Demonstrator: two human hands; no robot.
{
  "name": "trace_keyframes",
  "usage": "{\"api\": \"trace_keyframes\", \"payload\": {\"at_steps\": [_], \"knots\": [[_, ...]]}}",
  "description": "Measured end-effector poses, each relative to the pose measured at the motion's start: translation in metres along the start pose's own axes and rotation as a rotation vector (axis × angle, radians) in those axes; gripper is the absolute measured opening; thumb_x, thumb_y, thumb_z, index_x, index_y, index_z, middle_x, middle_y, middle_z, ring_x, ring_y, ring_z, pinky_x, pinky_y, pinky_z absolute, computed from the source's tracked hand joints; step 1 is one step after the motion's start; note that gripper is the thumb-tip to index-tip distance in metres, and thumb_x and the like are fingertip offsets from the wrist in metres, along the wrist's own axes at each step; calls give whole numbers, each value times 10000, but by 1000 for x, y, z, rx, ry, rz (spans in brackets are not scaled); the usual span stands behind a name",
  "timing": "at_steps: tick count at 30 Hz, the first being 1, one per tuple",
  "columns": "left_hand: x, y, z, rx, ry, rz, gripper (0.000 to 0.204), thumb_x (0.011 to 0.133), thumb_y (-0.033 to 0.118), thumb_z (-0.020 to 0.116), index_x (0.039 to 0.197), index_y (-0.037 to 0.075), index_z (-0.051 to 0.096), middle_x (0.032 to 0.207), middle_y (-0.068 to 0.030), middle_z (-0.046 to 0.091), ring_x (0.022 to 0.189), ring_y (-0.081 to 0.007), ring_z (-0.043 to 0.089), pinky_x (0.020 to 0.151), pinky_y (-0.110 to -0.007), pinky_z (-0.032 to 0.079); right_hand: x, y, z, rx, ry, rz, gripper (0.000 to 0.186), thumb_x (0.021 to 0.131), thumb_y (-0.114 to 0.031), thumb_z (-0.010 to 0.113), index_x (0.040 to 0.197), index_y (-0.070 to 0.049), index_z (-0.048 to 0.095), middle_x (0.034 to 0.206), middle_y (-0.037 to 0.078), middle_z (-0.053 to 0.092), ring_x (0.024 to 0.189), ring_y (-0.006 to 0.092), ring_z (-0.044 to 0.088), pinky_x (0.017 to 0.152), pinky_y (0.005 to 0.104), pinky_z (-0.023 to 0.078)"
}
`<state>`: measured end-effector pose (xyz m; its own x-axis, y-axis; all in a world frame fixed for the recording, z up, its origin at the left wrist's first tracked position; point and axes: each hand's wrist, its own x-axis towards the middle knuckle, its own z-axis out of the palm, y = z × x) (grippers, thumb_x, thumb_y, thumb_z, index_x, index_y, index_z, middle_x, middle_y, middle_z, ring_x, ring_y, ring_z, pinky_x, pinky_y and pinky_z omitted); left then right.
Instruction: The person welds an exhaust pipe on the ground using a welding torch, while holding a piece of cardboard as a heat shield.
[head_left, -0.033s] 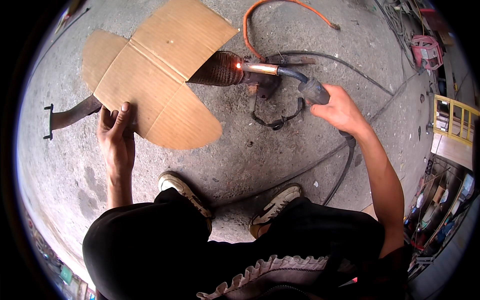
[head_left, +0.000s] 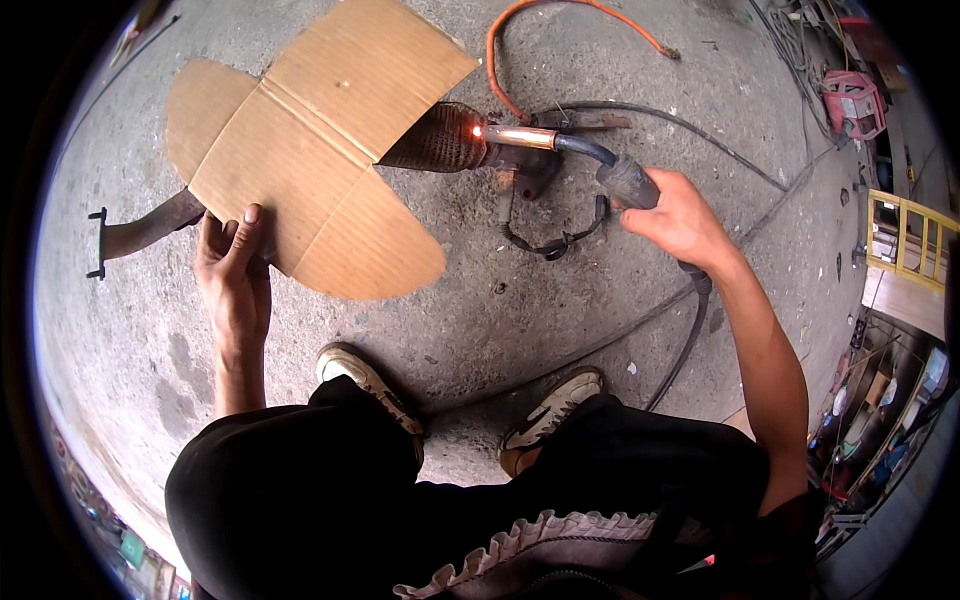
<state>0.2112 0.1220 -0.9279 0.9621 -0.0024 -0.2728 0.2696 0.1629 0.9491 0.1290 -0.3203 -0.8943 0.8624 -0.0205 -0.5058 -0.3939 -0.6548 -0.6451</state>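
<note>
My left hand (head_left: 232,280) pinches the lower left edge of a folded brown cardboard sheet (head_left: 300,190), held over a rusty metal pipe whose curved, flanged end (head_left: 135,238) shows at the left. My right hand (head_left: 675,215) is closed round the black handle of a welding torch (head_left: 625,180). The torch's copper nozzle (head_left: 515,136) lies over the right end of a dark perforated metal section (head_left: 430,145), with an orange-red glow at its tip. Below the nozzle are a rusty bracket (head_left: 535,175) and a short dark cable (head_left: 550,245).
An orange hose (head_left: 580,12) and a black cable (head_left: 690,125) lie on the concrete floor (head_left: 490,320). At the right rim are a pink machine (head_left: 852,105), a yellow frame (head_left: 900,230) and assorted clutter (head_left: 880,400). My shoes (head_left: 550,405) stand below the workpiece.
</note>
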Motion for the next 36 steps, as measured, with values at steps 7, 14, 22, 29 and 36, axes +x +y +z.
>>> {"api": "trace_keyframes", "payload": {"at_steps": [7,14,22,29,36], "knots": [[-13,7,23,-8,1,-50,401,921,59,659,1269,-32,483,945,-29,634,874,-81,588,820,-237,470,0,-3,-2,-26,-34,32,207,727,-148,644,862,2,597,716,20,563,690,116,519,647,300,439],[-19,0,24,13,-109,-93,503,937,90,643,1369,-29,414,1121,-84,635,1010,-122,605,912,-271,477,1,-3,2,-5,-6,-15,187,728,-170,640,780,-11,555,647,43,525,628,151,505,606,337,429],[-12,2,18,11,-59,-33,460,944,93,633,1343,-19,434,1137,-100,628,1047,-142,604,938,-282,473,1,5,0,-13,-1,-3,237,718,-182,652,849,8,600,674,62,576,644,148,540,617,334,448],[-1,4,-1,6,3,29,407,954,89,613,1300,-35,440,1159,-134,623,1089,-164,606,980,-295,473,1,6,0,19,15,-30,237,715,-177,653,861,5,612,686,62,585,656,149,547,629,325,454],[-4,1,2,-1,-18,2,430,948,77,618,1323,-35,439,1168,-117,620,1093,-156,599,969,-289,476,0,0,1,12,-2,-16,201,718,-168,649,815,-3,585,676,48,566,649,142,534,620,322,445]]}}
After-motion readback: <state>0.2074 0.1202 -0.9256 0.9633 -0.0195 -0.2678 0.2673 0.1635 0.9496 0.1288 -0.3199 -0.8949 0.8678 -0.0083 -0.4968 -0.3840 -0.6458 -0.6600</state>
